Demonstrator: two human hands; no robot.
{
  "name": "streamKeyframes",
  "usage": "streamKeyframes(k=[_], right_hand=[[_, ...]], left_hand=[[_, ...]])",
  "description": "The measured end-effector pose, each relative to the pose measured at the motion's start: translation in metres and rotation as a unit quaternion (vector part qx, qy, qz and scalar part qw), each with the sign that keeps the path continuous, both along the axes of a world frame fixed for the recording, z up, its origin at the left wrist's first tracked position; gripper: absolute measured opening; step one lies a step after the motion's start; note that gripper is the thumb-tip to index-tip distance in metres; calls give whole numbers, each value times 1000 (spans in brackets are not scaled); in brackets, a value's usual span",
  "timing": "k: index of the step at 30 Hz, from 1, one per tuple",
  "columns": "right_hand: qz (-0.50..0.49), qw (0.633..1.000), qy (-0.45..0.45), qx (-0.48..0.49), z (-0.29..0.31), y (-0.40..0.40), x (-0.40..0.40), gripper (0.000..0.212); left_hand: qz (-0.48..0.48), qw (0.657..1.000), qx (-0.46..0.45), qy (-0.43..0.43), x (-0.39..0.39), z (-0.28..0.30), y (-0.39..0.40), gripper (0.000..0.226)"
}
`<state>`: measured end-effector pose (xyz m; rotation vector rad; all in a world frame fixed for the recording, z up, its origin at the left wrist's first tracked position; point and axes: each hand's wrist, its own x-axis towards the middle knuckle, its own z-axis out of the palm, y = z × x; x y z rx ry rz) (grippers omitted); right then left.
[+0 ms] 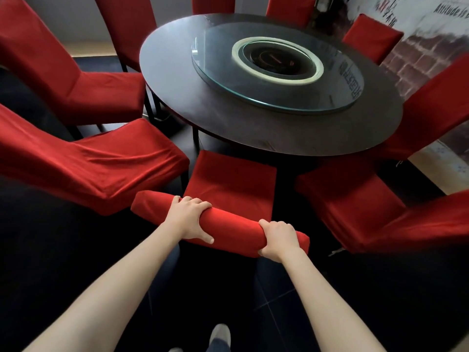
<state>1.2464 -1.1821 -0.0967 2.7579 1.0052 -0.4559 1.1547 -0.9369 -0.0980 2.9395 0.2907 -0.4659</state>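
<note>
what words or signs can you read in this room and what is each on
"Attitude is e": dark letters on the brick-printed wall mural, rest cut off at the frame edge.
Black brush characters above it: blurred, unreadable.
Dark reflected characters in the round glass turntable: blurred, unreadable.
Red cloth-covered chair back gripped by the left hand and right hand: no text.

This looks like a restaurant's private dining room. At twelve o'clock a big round dark table [228, 118] carries a glass turntable [279, 97] with a sunken burner [274, 59] at its centre. Red-covered chairs [228, 179] ring it, and a brick-pattern wall mural [418, 59] with lettering stands at two o'clock.
</note>
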Motion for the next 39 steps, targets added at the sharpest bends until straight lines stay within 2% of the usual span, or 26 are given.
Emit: streamKeyframes(k=[10,23,29,39], right_hand=[[2,1000,-2,-11,4,-18,-19,54],[-34,999,2,-18,10,-44,-48,54],[-59,998,16,-8,12,-53,-41,61],[-37,999,34,-2,16,-91,-19,64]], left_hand=[[-37,999,8,-4,-15,-5,-13,106],[-63,998,16,-12,-38,-4,-39,96],[-49,999,14,-9,-34,-1,-50,96],[-26,1000,8,3,-27,-1,-91,97]])
